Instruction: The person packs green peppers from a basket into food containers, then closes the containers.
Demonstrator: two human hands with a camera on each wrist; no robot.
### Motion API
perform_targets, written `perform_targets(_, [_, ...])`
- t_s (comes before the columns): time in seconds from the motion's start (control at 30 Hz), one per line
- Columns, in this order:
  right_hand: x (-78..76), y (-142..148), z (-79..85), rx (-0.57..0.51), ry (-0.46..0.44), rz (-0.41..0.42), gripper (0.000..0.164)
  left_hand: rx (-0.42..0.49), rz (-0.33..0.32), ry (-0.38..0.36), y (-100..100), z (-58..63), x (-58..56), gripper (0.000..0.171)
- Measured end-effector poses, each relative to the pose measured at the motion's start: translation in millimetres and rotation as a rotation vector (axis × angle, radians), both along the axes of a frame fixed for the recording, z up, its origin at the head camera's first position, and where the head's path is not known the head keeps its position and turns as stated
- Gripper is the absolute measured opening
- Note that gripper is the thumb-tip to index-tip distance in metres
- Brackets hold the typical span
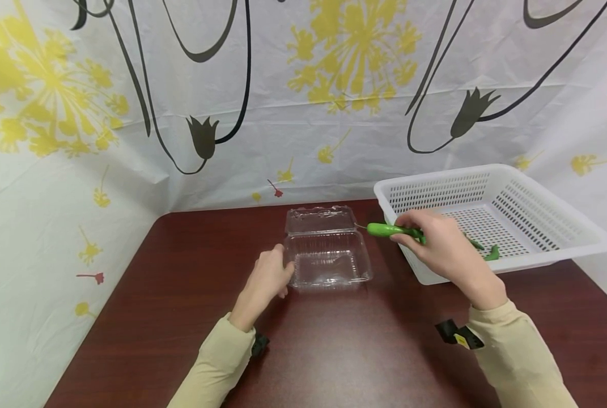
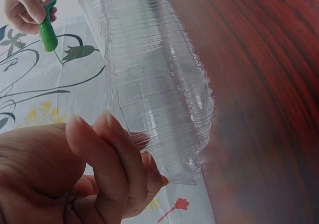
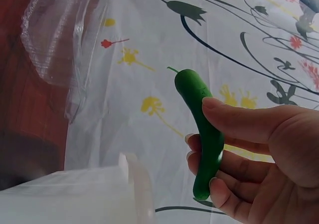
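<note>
My right hand [image 1: 438, 241] holds a green chili pepper [image 1: 382, 229] between thumb and fingers, above the near left corner of the white basket [image 1: 584, 245]. In the right wrist view the pepper [image 3: 199, 119] is smooth and slightly curved, its thin stem pointing away from the palm. A clear plastic clamshell box [image 1: 329, 281] lies on the table with its lid [image 1: 321, 220] folded back toward the wall. My left hand [image 1: 267, 275] rests at the box's left side, fingers loosely bent against the edge. In the left wrist view its fingertips [image 2: 107, 119] overlap the box wall.
Some green peppers [image 1: 493, 253] lie in the basket, partly hidden behind my right hand. The dark red wooden table [image 1: 181, 317] meets a white patterned cloth [image 1: 262, 113] at the back and sides. The basket stands right of the box.
</note>
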State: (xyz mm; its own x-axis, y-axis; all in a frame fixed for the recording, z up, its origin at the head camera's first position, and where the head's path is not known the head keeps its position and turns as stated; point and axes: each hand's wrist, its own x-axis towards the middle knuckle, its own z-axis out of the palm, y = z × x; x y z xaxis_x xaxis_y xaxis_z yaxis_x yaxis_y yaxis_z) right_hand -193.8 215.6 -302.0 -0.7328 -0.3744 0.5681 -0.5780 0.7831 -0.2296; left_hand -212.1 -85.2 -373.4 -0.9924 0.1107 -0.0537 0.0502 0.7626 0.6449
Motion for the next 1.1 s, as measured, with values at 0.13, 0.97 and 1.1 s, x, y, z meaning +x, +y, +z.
perform_targets(0.13, [0.4, -5, -1.2, -0.001, 0.01, -0.004, 0.017, 0.002, -0.003, 0.001, 0, -0.4, -0.1, 0.051])
perform_targets(0.97, [1.9, -24, -9.9, -0.043, -0.013, 0.059, 0.018, 0.02, -0.011, -0.006, -1, 0.3, -0.2, 0.05])
perform_targets(1.1, [1.8, -27, -11.7, -0.039, -0.008, 0.063, 0.018, 0.02, -0.012, -0.008, -2, 0.2, -0.4, 0.051])
